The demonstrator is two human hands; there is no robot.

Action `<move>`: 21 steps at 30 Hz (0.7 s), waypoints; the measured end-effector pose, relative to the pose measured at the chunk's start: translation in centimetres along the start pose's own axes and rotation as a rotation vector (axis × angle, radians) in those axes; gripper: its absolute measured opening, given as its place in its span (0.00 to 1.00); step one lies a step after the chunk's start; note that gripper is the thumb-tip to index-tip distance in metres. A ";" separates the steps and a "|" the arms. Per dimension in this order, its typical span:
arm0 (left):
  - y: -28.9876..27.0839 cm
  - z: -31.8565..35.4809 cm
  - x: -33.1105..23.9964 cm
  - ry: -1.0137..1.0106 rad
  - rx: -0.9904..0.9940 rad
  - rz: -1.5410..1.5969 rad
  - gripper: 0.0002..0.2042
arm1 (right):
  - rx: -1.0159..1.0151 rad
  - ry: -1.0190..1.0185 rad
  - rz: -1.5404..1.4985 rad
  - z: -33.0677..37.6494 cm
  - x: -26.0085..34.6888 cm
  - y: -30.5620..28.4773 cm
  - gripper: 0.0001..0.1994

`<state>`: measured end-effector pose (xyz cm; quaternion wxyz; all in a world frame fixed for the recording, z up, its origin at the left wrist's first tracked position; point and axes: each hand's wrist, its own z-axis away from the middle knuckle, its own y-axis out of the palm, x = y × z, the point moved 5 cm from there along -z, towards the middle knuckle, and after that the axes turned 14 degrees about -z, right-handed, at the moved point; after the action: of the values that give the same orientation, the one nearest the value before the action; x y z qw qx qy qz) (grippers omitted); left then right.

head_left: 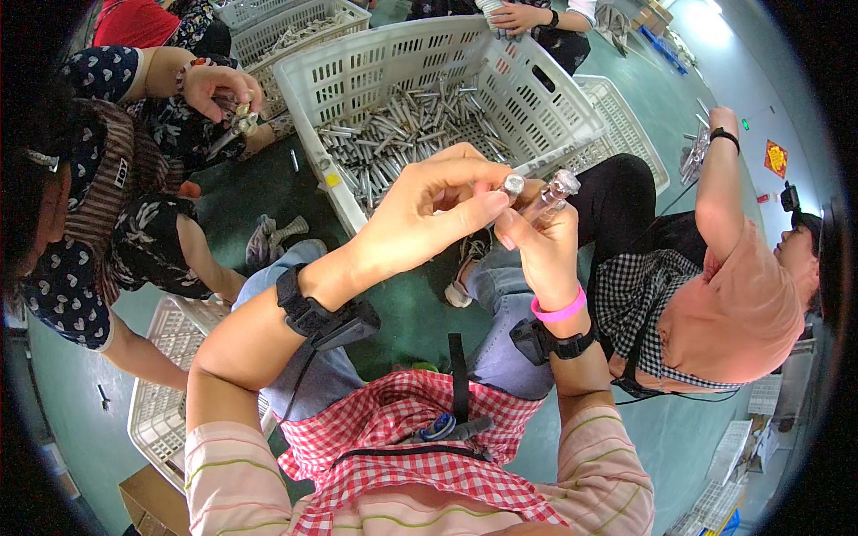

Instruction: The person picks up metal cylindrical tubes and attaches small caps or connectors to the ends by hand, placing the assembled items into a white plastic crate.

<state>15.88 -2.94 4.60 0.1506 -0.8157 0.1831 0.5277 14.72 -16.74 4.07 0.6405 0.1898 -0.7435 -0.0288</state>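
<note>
White crate: set at the upper middle of the frame, its slotted wall point(304, 116) tilted by the lens; a heap of silvery rods point(402, 134) is held inside.
Left hand point(438, 201): raised at the centre, fingers curled; a silvery rod point(512, 185) is pinched at the thumb and fingertips, its round end turned upward.
Right hand point(541, 237): closed just beside the left; a shiny, tube-like piece point(563, 184) is gripped, its knobbed end shown above the fingers. Whether more than one piece is held cannot be told.
Wrists: dark straps point(299, 299) are worn on both, and a pink band point(560, 308) on the right.
Apron: red-and-white checked cloth point(393, 420) is spread across the lower middle.
Neighbour at upper left: shiny pieces point(237, 123) are held in a co-worker's hand point(219, 92).
Neighbour at right: an arm point(719, 183) is raised beside a bunch of metal pieces point(693, 161).
Green floor point(384, 326): seen between the crate and the apron.
</note>
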 end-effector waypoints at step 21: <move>0.0 0.0 0.4 -0.006 0.019 -0.016 0.13 | 0.008 -0.022 0.109 0.0 -0.1 -0.3 0.05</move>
<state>16.02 -2.97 4.24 0.1632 -0.8141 0.1811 0.5270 14.80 -16.97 3.95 0.6323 0.1513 -0.7598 0.0069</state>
